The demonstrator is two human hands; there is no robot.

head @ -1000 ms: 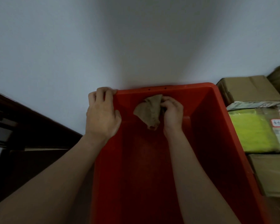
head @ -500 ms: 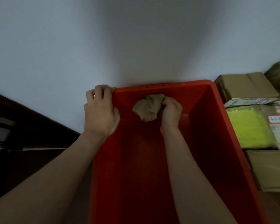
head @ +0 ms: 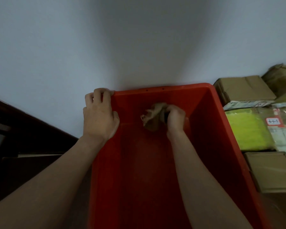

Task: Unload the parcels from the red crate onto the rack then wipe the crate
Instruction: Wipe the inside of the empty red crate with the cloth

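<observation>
Our left hand [head: 100,116] sits at about ten o'clock, palm down, fingers curled over a corner edge, thumb splayed toward three o'clock. Our right hand [head: 174,119] sits near one o'clock, knuckles up, fingers bunched tight in a fist-like clutch. Both bare forearms run straight up from five and seven o'clock, wrists level.

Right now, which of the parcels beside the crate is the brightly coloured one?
The yellow-green parcel, lying just right of the red crate; the other parcels around it are plain brown cardboard.

Right hand [head: 175,116] presses cloth [head: 153,119] inside red crate [head: 211,129], left hand [head: 100,115] gripping corner
</observation>
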